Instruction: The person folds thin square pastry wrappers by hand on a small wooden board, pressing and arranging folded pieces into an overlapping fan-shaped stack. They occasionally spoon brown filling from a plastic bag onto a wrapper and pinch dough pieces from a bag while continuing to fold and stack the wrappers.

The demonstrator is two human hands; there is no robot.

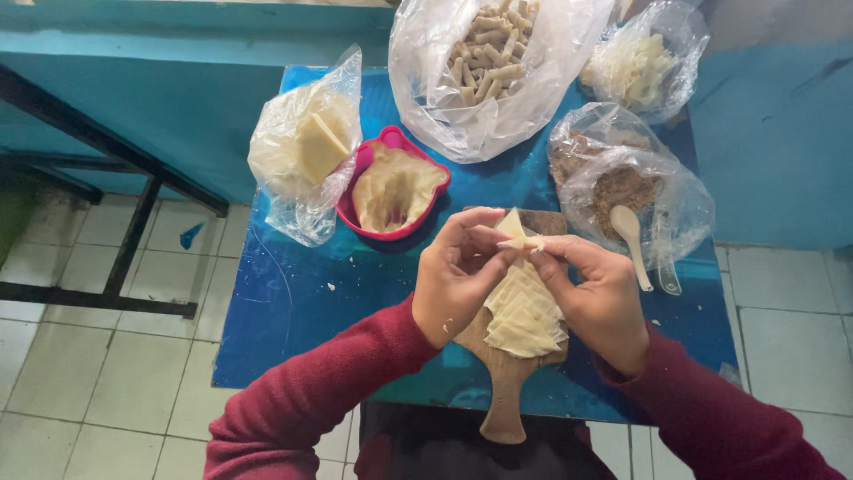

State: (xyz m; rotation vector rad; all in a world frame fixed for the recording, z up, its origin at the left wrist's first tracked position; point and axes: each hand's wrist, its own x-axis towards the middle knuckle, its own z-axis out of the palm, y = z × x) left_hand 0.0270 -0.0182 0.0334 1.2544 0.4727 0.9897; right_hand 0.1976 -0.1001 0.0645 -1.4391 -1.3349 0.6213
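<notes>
Both hands, left hand (455, 277) and right hand (597, 289), are pinching a thin pale dough triangle (515, 231) (grips closed on it) above stacked wrappers (524, 316) at six o'clock.

Over the middle of the blue desk (293, 293), the left hand (455, 277) and right hand (597, 292) pinch a folded dough wrapper (515, 233) between their fingertips, above a stack of wrappers (524, 313) on a wooden board (505, 391). A red bowl (378, 151) sits toward the far edge, a spoon (629, 233) in a bag of filling (622, 188) near the right edge.

Both hands (458, 280) (600, 293) together, fingers (498, 238) pinched.
</notes>
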